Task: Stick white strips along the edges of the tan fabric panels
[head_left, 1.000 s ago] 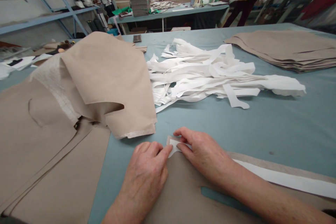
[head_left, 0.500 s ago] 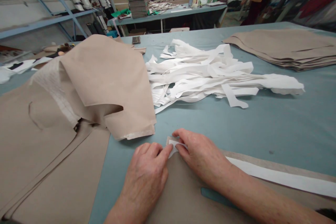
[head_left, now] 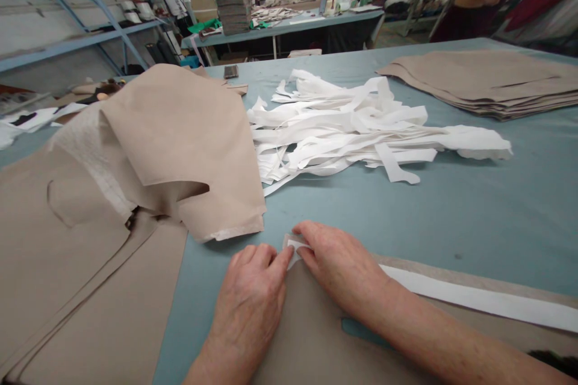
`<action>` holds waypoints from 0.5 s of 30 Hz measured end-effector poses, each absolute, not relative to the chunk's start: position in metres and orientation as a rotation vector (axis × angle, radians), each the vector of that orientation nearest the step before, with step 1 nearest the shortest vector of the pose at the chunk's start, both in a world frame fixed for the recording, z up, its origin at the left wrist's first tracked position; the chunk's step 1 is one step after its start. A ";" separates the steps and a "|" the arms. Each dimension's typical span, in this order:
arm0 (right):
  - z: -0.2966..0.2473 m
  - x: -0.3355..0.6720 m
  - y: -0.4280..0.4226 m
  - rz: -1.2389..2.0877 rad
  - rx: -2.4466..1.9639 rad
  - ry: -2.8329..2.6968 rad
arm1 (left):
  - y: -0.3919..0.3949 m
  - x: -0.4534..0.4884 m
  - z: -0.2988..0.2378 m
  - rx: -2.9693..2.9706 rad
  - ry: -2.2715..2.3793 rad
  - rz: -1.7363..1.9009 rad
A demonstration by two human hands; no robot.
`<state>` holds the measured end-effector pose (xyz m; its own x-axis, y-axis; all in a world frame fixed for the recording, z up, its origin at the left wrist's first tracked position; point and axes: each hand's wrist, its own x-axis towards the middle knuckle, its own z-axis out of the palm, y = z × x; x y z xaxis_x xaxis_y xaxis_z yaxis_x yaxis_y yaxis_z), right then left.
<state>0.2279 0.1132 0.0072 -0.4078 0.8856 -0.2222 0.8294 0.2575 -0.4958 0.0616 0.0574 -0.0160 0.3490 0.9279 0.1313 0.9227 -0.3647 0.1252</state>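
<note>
A taupe fabric panel lies flat in front of me, with a slot cut through it. Along its far edge runs a white interfacing strip, its left end at the panel's corner. My right hand is closed over that corner, thumb and fingertips pinching the strip's end. From the left, my left hand meets it with curled fingers, one fingertip pressing the strip's tip against the fabric. The fingers' undersides are hidden, and my right forearm covers part of the strip.
Loose white strips are heaped beyond my hands. At left, large taupe pieces lie layered and folded; another stack sits at the far right. A small dark block rests near the blue table's far edge. People stand in the background.
The whole view has shifted slightly. Both hands stay at the panel's corner with almost the same hold. At the back right, a person in a brown top has changed position.
</note>
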 end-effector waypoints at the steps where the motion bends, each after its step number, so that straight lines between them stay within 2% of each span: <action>1: 0.008 0.229 0.114 0.870 -1.641 -2.400 | 0.057 0.062 -0.016 2.568 1.766 0.283; 8: 0.012 0.263 0.118 1.028 -1.640 -2.269 | 0.055 0.063 -0.019 2.633 1.806 0.312; 15: 0.015 0.351 0.105 1.185 -1.706 -2.076 | 0.056 0.061 -0.022 2.668 1.795 0.310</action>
